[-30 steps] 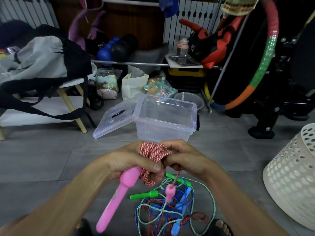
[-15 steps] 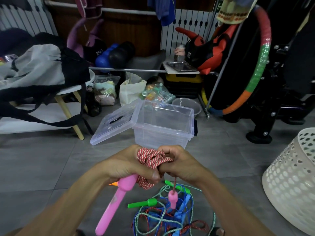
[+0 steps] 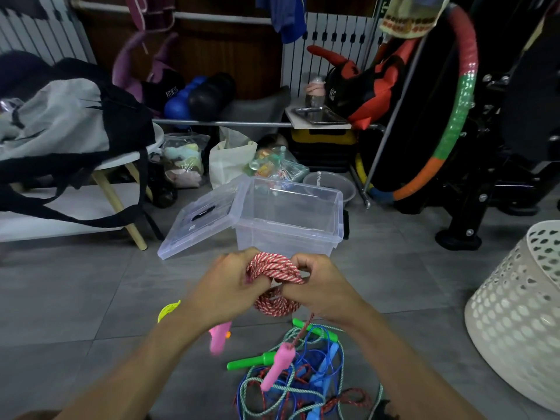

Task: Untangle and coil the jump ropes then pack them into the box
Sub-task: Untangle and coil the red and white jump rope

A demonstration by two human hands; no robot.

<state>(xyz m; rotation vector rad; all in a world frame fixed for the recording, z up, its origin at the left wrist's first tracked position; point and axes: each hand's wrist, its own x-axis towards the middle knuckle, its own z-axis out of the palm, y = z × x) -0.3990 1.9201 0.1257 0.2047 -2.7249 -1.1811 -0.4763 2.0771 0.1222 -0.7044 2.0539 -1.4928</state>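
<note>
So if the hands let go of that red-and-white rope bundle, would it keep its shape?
Probably not. The red-and-white rope looks soft and braided, loosely looped, with both hands pinching it together. Its free end hangs limp to a pink handle, whose weight would likely tug loops loose.

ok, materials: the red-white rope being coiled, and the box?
Red-white rope: looks like braided fabric cord, matte, with a visible twisted weave. Box: clear, glossy hard plastic by the look; the floor and clutter show through its walls.
</note>
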